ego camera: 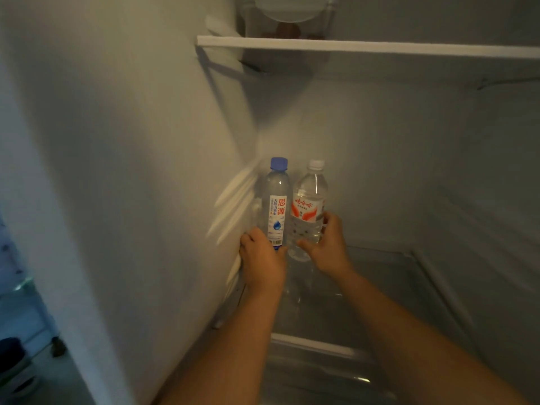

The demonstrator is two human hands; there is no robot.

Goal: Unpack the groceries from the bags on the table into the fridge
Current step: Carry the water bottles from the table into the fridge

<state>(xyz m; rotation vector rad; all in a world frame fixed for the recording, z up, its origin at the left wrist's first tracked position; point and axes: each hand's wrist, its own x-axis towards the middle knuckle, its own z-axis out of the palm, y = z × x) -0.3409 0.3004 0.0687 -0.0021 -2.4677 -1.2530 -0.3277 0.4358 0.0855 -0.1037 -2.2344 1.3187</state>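
Blurring hides contents of tub (287, 19) on upper shelf (380, 48); reddish bits only. Inside fridge (131, 127), lower shelf (394, 273) back-left: left hand (263, 260) grips blue-cap bottle (277, 206), right hand (328, 247) grips white-cap bottle (308, 206), both upright w/ clear water.

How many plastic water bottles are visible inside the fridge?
2. The clear blue-capped plastic bottle stands by the left wall; the clear white-capped plastic bottle is right of it.

Two water bottles (276, 207) (309, 213), two hands (262, 260) (328, 248)
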